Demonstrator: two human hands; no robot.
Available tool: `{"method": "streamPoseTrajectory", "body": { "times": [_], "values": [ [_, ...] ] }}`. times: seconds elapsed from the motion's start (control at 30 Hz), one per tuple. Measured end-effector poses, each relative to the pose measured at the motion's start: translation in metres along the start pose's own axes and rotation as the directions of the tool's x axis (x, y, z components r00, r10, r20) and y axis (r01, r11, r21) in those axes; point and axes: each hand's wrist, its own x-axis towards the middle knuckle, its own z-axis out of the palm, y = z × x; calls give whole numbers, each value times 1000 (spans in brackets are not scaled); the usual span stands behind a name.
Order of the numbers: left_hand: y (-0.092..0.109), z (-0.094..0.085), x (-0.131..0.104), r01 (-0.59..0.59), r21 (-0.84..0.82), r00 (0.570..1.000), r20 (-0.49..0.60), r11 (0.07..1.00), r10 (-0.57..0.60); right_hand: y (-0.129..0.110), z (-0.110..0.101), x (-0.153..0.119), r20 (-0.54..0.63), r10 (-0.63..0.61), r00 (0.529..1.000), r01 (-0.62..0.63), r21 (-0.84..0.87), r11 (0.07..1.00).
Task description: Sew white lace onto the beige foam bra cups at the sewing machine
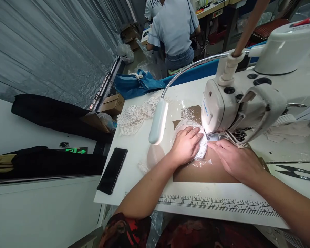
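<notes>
We have both hands at the white lace piece [202, 150] under the sewing machine [219, 103].
Our left hand [187, 144] lies flat on the lace, fingers extended, gripping nothing; our right hand [231, 158] reaches to its right edge, fingers drawn together, and we cannot tell whether it pinches anything. Beneath is a brown panel [206, 173] on the worktop [139, 146]; outward we see a lamp [158, 124], a lace bundle [131, 120] and a phone [112, 171].
</notes>
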Motion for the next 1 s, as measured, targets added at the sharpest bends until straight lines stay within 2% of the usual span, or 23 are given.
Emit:
{"method": "streamPoseTrajectory", "body": {
  "times": [0.2,0.33,0.4,0.43,0.47,0.53,0.6,0.63,0.73,0.83,0.9,0.97,1.0],
  "values": [
    [12,-6,-6,75,145,997,19,987,-78,1,9,-5,-49,10,999,-9,28,1000],
    [14,-35,-28,149,69,988,37,986,-152,6,14,-7,-87,-14,996,19,57,998],
    [8,-53,-52,234,19,972,-21,972,-234,7,14,-7,-78,-26,997,32,71,997],
    [3,-61,-66,325,19,943,-76,945,-323,7,13,-7,-74,-29,997,35,76,997],
    [-2,-67,-82,445,28,889,-136,895,-438,7,12,-7,-62,-34,997,39,79,996],
    [-12,-73,-114,667,6,731,-200,745,-653,6,9,-7,-52,-37,998,41,84,996],
    [-18,-72,-141,727,-27,666,-215,686,-714,5,5,-7,-61,-34,998,40,101,994],
    [-19,-71,-153,729,-51,659,-218,683,-720,4,3,-7,-61,-36,997,43,125,991],
    [-11,-70,-177,695,-140,672,-223,706,-706,2,-5,-10,-87,-41,995,65,291,955],
    [8,-78,-185,584,-370,707,-204,722,-677,-3,-18,-16,7,-41,999,31,539,842],
    [25,-86,-181,398,-628,774,-162,669,-612,-12,-27,-20,153,-59,986,-68,712,699],
    [44,-91,-170,188,-831,870,-107,523,-482,-28,-34,-24,248,-104,963,-169,860,481],
    [52,-92,-162,123,-886,913,-76,448,-400,-37,-37,-25,276,-136,952,-213,910,357]
  ]
}}
